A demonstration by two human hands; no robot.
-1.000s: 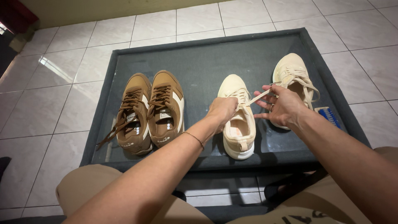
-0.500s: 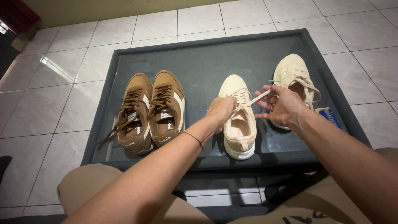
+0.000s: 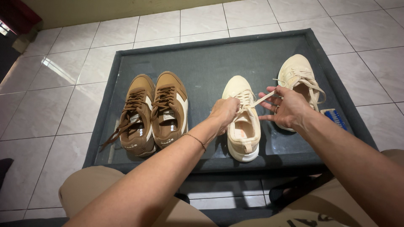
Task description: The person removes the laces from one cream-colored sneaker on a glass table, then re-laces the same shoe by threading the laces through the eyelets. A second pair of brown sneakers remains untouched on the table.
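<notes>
The near cream shoe (image 3: 243, 122), at about 4 o'clock on the glass bench (image 3: 210, 63), is laced only partway: the left hand (image 3: 225, 111) presses on its eyelets, grip closed on the lacing, while the right hand (image 3: 286, 107) pinches the cream lace (image 3: 263, 98) taut toward 2 o'clock. The far cream shoe (image 3: 296, 77) and brown pair (image 3: 153, 111) sit laced. Against the earlier frames, almost nothing differs; both hands hold the same pose.

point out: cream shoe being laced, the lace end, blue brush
cream shoe (image 3: 244, 138): head view, on its inner lining near the heel.
lace end (image 3: 263, 98): head view, on the taut strip running from the eyelets to the right hand (image 3: 288, 110).
blue brush (image 3: 335, 117): head view, on its blue back.
</notes>
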